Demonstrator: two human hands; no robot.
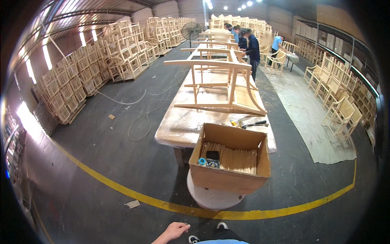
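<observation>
My left hand (175,230) hangs low at the lower edge, over the dark floor beside my shoes. Its fingers are curled together, and a tiny dark spot shows at their tips; I cannot make out what it is. My right hand is out of the picture. Ahead stands an open cardboard box (227,181) on a round white stool (211,198). Inside the box are thin wooden strips (237,157), a blue roll (202,161) and a small dark item. Beyond it, a wooden chair frame (231,87) lies on its side on a plastic-wrapped table (174,129).
A hammer (254,124) lies on the table behind the box. More chair frames line the long table, where several people (252,46) work. Stacked chairs (126,51) stand at left, others (343,114) at right. A yellow line (178,208) crosses the floor; a hose (136,138) lies left.
</observation>
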